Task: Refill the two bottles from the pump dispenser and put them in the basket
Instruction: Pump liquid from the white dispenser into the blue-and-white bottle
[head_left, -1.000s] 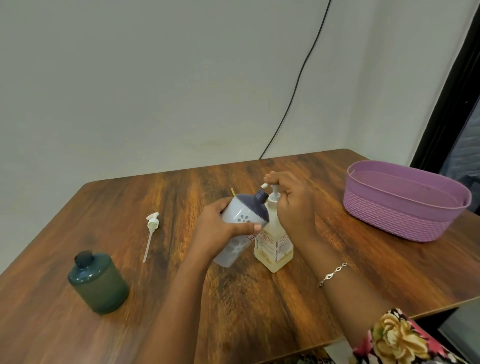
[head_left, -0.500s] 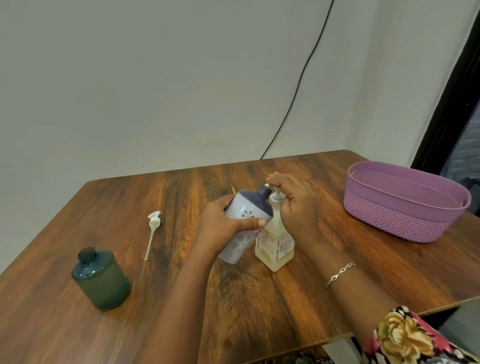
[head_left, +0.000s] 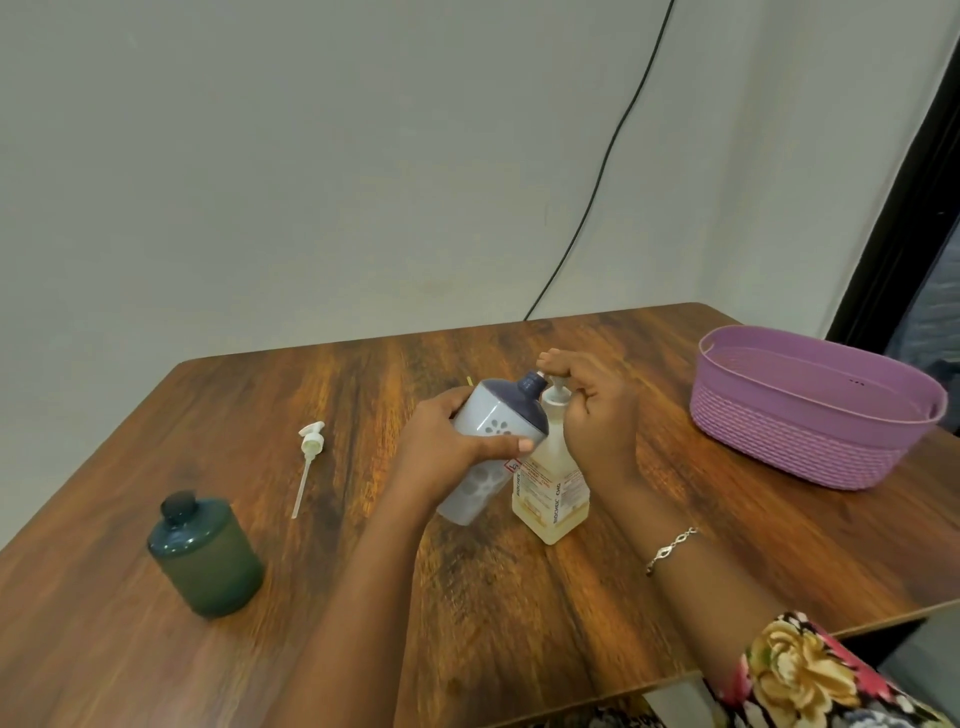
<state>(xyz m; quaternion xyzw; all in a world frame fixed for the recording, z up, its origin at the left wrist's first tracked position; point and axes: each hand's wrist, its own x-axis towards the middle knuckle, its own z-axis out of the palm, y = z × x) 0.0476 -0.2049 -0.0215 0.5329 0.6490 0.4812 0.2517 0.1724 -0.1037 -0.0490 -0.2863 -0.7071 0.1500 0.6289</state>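
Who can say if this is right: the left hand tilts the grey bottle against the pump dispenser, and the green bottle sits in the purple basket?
Wrong in one respect: the head view shows the green bottle standing on the table, at the left, apart from the purple basket. The rest holds.

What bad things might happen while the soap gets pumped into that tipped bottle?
1. The soap might miss. The left hand holds the grey bottle tilted, with its narrow dark neck right at the nozzle of the pump dispenser. A squirt could land on the table.
2. The dispenser might tip or slide. The right hand presses its head from above, and nothing visibly holds its base.
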